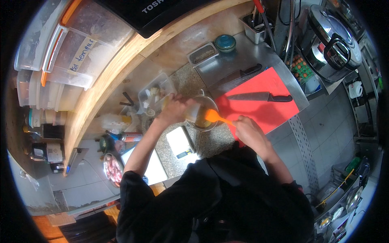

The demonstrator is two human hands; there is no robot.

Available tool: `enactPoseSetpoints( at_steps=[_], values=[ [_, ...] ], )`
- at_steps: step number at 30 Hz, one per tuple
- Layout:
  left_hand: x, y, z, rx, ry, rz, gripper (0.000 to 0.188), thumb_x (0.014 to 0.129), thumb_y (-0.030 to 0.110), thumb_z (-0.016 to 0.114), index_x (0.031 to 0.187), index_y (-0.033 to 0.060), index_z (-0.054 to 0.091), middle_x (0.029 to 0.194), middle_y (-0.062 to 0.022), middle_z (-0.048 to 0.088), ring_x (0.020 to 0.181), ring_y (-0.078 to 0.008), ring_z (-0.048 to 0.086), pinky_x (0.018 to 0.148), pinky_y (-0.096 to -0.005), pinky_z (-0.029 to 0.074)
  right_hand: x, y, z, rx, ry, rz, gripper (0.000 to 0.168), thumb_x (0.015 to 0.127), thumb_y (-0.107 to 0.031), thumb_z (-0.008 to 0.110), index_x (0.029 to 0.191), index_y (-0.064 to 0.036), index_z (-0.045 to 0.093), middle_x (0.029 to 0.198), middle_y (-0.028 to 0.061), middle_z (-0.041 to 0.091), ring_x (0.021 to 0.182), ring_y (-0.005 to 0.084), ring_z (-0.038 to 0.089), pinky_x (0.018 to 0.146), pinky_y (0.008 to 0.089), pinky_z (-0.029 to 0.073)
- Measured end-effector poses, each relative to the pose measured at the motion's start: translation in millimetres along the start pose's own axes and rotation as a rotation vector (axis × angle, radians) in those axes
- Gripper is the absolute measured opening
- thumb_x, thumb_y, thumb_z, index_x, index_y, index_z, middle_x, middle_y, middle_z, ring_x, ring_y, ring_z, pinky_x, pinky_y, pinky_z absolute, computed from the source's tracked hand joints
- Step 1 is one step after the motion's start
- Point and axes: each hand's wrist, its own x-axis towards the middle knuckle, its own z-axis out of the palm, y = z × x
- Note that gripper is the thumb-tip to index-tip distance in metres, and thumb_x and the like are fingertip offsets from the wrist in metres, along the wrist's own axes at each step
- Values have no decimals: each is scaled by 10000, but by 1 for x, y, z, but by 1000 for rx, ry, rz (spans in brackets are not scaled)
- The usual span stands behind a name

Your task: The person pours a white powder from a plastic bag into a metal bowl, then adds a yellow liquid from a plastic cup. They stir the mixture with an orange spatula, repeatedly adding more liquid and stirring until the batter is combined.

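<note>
My left hand [175,110] grips a small container [192,113], partly hidden and blurred, tilted over a round metal pan or strainer [209,101] on the speckled worktop. An orange spatula [213,116] is in my right hand [247,130], its head at the container's mouth above the pan. Something yellowish lies in the pan; what it is I cannot tell. Just below the pan sits a white kitchen scale [177,141]. To the right, a red cutting board [267,114] carries a chef's knife [258,96].
A second knife [237,74] lies behind the board. Near the wall stand a clear plastic tub [158,88], a metal tray [203,54] and a teal lidded pot [225,43]. Left are a white board [152,164] and a bowl of raw meat [112,170]. A wooden shelf edge [100,88] arches overhead.
</note>
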Motion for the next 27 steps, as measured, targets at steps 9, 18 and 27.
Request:
enactPoseSetpoints(
  at_steps=[9,18,27],
  values=[
    [1,-3,9,3,-36,6,897,677,213,885,1468,246,464,1379,-116,624,1425,-355,431,1181,-655,151,-2,-1,-1,45,27,-32,47,821,17,627,840,59,627,892,280,616,809,456,671,716,528,530],
    [-8,6,-12,-139,-2,-10,712,767,198,828,1412,254,534,1260,-93,676,1301,-303,546,1043,-559,342,-3,7,6,49,28,-100,237,827,-2,647,1062,31,651,987,243,620,883,426,659,777,490,548],
    [0,-5,6,-108,50,78,923,668,215,894,1482,257,462,1355,-86,634,1341,-319,505,1118,-603,229,15,2,36,-23,48,-254,288,832,-27,657,1118,-9,688,1001,150,646,911,328,672,770,422,574]
  ],
)
